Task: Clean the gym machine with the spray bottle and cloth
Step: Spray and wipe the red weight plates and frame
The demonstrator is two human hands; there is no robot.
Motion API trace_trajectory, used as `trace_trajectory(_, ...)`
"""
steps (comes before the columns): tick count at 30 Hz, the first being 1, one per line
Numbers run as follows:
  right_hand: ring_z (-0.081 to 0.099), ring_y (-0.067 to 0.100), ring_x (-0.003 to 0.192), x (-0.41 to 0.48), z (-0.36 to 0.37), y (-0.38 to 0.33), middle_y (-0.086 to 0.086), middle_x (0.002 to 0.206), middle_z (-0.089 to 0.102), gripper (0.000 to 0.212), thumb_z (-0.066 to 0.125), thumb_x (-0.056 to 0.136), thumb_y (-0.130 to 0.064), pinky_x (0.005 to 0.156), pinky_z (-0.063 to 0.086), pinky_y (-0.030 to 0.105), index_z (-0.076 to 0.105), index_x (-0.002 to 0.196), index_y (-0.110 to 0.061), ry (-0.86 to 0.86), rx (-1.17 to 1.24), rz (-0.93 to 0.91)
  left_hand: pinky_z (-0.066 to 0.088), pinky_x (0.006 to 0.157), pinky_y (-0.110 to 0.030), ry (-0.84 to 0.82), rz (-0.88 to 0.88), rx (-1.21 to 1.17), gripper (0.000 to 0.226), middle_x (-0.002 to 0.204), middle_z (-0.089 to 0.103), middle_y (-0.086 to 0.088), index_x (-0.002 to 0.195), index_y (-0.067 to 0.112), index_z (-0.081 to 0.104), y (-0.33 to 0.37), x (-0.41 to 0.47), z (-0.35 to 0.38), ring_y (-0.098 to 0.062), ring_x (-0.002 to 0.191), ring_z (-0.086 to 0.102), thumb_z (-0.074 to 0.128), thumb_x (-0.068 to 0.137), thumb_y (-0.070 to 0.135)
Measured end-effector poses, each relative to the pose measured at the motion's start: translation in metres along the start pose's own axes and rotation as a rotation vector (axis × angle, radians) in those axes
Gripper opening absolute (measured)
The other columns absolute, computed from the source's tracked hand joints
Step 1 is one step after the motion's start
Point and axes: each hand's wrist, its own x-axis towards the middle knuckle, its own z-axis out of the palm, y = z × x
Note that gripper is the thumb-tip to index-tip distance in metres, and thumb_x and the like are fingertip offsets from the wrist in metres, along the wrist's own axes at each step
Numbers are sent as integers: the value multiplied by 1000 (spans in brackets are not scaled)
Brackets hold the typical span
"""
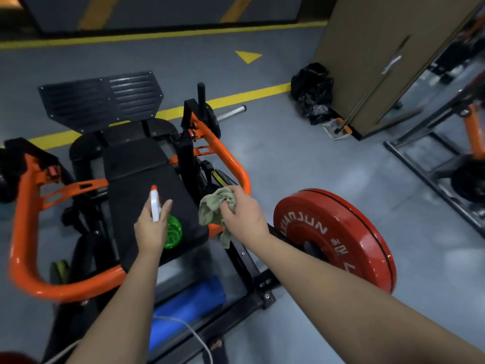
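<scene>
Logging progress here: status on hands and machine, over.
Left hand grips spray bottle over black pad. Right hand holds cloth by orange frame. Nothing blocking.

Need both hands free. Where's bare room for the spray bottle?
Grey floor between orange frame, red weight plate and black bags is bare. So is the seat pad ahead of the left hand. Crowded around the blue roller and cable.

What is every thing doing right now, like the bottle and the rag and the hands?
Left hand: grips the spray bottle.
Spray bottle: held over the seat pad, nozzle pointing forward.
Right hand: holds the cloth.
Cloth: crumpled, one end hanging down.
Red weight plate: upright on its edge.
Blue roller: lying on its side.
</scene>
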Motion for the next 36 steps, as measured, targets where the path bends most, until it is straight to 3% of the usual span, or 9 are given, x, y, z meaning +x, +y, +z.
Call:
trace_trajectory(3, 65, 19, 90, 4, 9, -3, -8, 102, 67, 24, 50, 97, -34, 77, 57, 44, 54, 121, -31, -1, -9, 39, 42, 84, -35, -25, -18, 11, 33, 106, 67, -1, 116, 25, 63, -7, 7, 3, -29, 110, 64, 71, 93, 47)
trace_trajectory(7, 65, 16, 92, 5, 16, -4, -8, 105, 67, 27, 50, 98, -35, 79, 58, 44, 54, 124, -30, -32, -26, 27, 48, 97, -43, -80, -21, 65, 74, 132, 63, -8, 148, 18, 47, -29, 19, 6, -32, 122, 59, 76, 87, 48)
trace_trajectory(12, 66, 14, 95, 4, 17, -1, -9, 106, 67, 27, 49, 98, -36, 80, 59, 43, 53, 124, -31, -28, -7, 25, 38, 115, -53, -33, -43, 94, 109, 155, 42, -14, 157, 11, 29, -40, 8, 7, -34, 142, 41, 81, 76, 61)
trace_trajectory(17, 66, 13, 88, 0, 3, 14, -11, 99, 65, 25, 47, 97, -37, 76, 58, 44, 53, 120, -34, 17, 18, 9, 37, 97, -55, 407, 198, 186, 67, 117, 48, -22, 114, 3, 49, -16, -30, 13, -42, 113, 45, 58, 86, 63)
trace_trajectory(19, 64, 16, 94, 0, -9, 26, -10, 103, 64, 25, 48, 98, -36, 79, 55, 41, 53, 122, -33, 67, 21, 11, 35, 93, -55, 444, 261, 250, 53, 110, 47, -20, 107, 4, 48, -4, -38, 19, -41, 108, 45, 57, 88, 53)
trace_trajectory(25, 53, 16, 107, 4, -78, 89, -2, 118, 60, 36, 54, 100, -28, 92, 44, 31, 54, 135, -22, 317, 14, 97, 39, 90, -52, 282, 524, 296, 40, 101, 50, -12, 99, 7, 54, 56, -61, 66, -34, 98, 47, 57, 89, 46)
trace_trajectory(30, 51, 25, 107, 3, -144, 158, 7, 115, 58, 39, 62, 94, -16, 95, 43, 37, 57, 133, -12, 503, -91, -18, 41, 85, -45, 143, 658, 312, 37, 99, 48, -3, 100, 11, 55, 109, -92, 132, -26, 95, 45, 53, 91, 47)
trace_trajectory(33, 52, 35, 108, -3, -167, 220, 12, 117, 59, 37, 67, 88, -14, 95, 42, 43, 64, 125, -11, 415, -263, -18, 45, 84, -43, 13, 704, 385, 30, 98, 45, 4, 99, 15, 53, 130, -119, 181, -22, 94, 45, 54, 94, 45)
trace_trajectory(36, 48, 42, 130, -21, -173, 275, 16, 145, 53, 49, 59, 88, -29, 110, 40, 50, 62, 133, -12, 166, -384, 139, 43, 87, -39, -123, 776, 404, 23, 99, 46, 4, 101, 15, 53, 141, -145, 229, -20, 97, 44, 60, 96, 35)
